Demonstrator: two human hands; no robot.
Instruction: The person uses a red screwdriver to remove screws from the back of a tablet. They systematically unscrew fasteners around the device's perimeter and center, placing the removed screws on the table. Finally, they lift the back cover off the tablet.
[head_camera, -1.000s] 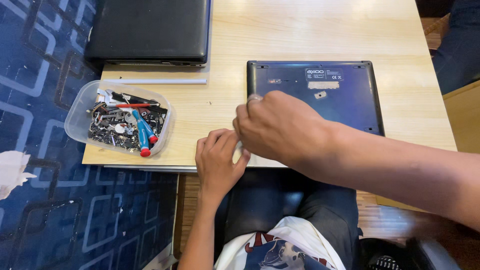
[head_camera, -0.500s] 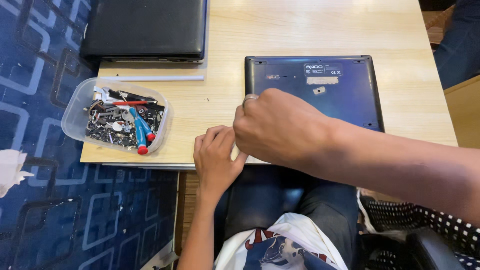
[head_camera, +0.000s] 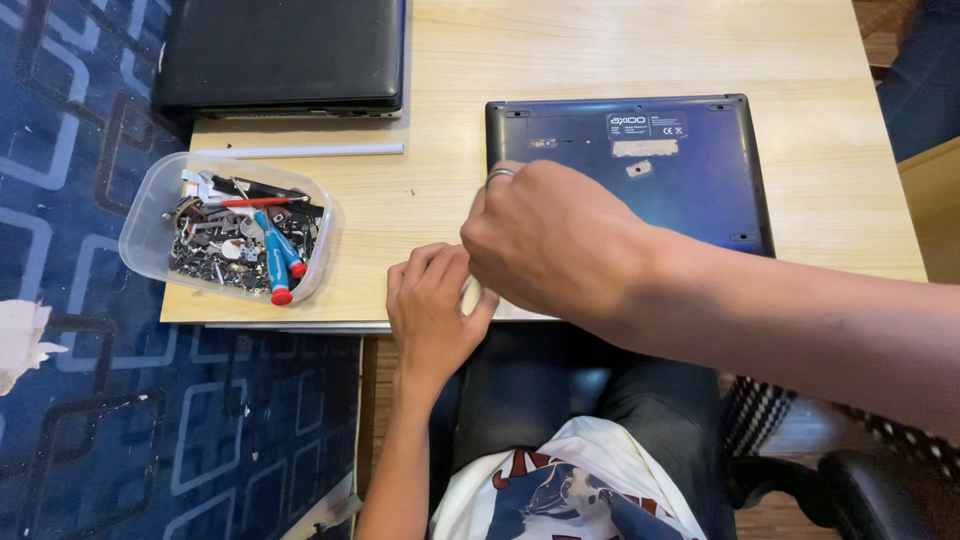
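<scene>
Hands meet at the near left corner of the upturned blue laptop (head_camera: 640, 170), which lies base-up on the wooden surface (head_camera: 440, 200). Right hand (head_camera: 555, 240) is curled closed over that corner, what it pinches hidden; left hand (head_camera: 430, 305) presses beside it, fingers bent. Looks like work on the base cover; next wants steady fingertip control right at that edge.

- A clear plastic tub (head_camera: 150, 215) at the left of the frame, on the table's left edge, full of small metal parts, with blue-and-red screwdrivers (head_camera: 278, 250) lying in it.
- A closed black laptop (head_camera: 280, 55) at upper left.
- A thin white rod (head_camera: 310, 151) between the two.
- A light wooden table (head_camera: 620, 50).
- Blue patterned carpet (head_camera: 80, 420), lower left.
- A black chair (head_camera: 870, 490), lower right.
</scene>
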